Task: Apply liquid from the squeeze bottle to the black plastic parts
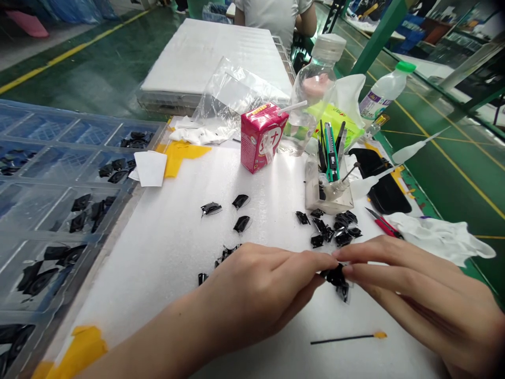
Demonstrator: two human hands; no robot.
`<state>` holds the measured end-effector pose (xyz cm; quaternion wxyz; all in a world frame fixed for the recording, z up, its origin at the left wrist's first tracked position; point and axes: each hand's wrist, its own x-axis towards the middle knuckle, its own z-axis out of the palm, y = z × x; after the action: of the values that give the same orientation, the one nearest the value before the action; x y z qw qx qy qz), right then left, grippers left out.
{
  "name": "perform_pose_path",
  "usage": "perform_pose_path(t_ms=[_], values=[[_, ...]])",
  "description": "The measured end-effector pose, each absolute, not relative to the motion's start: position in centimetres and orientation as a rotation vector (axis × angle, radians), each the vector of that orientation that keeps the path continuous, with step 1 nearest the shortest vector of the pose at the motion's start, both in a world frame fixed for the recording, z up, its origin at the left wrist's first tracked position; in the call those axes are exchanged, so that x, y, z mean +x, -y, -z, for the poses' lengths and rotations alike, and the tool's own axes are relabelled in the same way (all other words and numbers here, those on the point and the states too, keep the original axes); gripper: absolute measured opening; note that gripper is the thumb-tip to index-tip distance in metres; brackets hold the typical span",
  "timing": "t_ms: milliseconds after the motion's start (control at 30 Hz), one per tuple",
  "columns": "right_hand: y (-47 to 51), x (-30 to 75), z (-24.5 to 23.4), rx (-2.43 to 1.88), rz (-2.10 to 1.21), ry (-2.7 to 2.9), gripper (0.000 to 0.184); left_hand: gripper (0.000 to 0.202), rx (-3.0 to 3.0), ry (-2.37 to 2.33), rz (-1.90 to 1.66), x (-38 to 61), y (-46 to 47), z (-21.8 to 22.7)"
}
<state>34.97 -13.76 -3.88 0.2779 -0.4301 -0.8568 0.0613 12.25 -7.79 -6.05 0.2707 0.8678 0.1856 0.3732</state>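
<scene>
My left hand point(256, 287) and my right hand point(414, 289) meet over the white foam mat point(165, 247), and both pinch one small black plastic part point(337, 279) between their fingertips. A heap of similar black parts point(331, 229) lies just beyond the hands. Three single black parts point(236, 210) rest further left on the mat, and a few more point(224, 253) peek out behind my left hand. A thin black stick with a yellow tip point(347, 338) lies on the mat below my right hand.
Clear compartment trays point(59, 205) with black parts line the left. Behind stand a pink drink carton point(262, 136), a clear bottle point(313, 89), a tool holder point(329, 184), red-handled cutters point(381, 222) and a white glove point(437, 237). Another person sits at the far end.
</scene>
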Motion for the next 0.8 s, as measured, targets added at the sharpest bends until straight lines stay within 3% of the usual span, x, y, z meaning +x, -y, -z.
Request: perform_pose_path(t_ms=[800], values=[[13.6, 34.2, 2.8, -1.227, -0.221, 2.292, 0.016, 0.025, 2.246, -0.508, -0.968, 12.4, 8.3, 5.8]])
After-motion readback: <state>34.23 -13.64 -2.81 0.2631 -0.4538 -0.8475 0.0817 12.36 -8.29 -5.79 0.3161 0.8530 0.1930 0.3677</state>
